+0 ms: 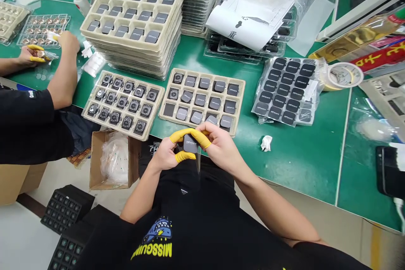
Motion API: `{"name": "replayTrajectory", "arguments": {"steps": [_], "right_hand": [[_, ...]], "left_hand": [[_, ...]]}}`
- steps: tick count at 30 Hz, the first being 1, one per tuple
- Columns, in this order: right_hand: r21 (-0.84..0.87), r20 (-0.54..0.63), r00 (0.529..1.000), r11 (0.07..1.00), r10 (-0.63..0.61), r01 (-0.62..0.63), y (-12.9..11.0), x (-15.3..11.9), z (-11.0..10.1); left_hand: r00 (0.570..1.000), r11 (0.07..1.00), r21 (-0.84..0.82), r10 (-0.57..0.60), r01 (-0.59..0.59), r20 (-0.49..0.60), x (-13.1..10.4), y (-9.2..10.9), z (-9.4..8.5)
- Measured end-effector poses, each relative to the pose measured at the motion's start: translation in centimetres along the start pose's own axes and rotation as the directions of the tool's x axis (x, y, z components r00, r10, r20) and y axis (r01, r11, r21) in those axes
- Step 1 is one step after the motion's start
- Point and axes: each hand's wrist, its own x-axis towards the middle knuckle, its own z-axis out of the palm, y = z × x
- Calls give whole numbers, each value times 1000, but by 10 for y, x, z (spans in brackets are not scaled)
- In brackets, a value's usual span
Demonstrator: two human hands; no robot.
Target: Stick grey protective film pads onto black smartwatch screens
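A dark square watch case (190, 144) with small pale lettering on its face is held up at the table's front edge. My left hand (167, 152), in yellow finger cots, grips it from the left between thumb and finger. From the right, my right hand (221, 147) pinches its upper corner with a yellow-tipped finger; the thumb is partly hidden. Just beyond my hands lies a beige tray (202, 71) of similar squares, one pocket at its near left lacking a case. To its left, another beige tray (148, 133) holds watch cases with their round sensor backs up.
Behind stands a tall stack of beige trays (82, 30). On the right are a sheet stack of black square films (282, 90), a tape roll (356, 76), crumpled tissue (266, 143) and a phone (387, 173). A co-worker's arms (65, 67) work at left. A carton (95, 164) stands below.
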Motion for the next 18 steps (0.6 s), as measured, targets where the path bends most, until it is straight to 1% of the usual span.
{"name": "replayTrajectory", "arguments": {"steps": [2,5,7,9,11,12,14,16,18], "right_hand": [[-14,23,1000,1000,17,-17,1,0,2],[-103,85,996,995,12,-3,2,0,8],[-178,105,994,982,-39,57,3,3,11],[-230,87,989,964,-119,136,5,12,11],[-334,29,981,923,-193,192,9,31,8],[-404,-8,975,893,-220,198,13,44,5],[-545,-69,966,821,-248,171,24,74,3],[-622,-76,967,769,-245,146,38,104,7],[-679,-41,970,719,-239,148,53,125,17]], "left_hand": [[1000,999,32,18,-18,5,0,0,-4],[998,992,104,67,-67,8,-1,-1,-10],[996,985,150,84,-81,-14,-4,-2,-15],[995,985,163,70,-59,-66,-9,-4,-20],[987,992,119,64,-47,-150,-17,-6,-27],[978,995,81,69,-54,-194,-21,-6,-31],[953,997,6,80,-82,-291,-33,-6,-41],[926,995,-44,68,-90,-372,-45,-3,-52],[898,994,-75,43,-84,-437,-58,0,-60]]}}
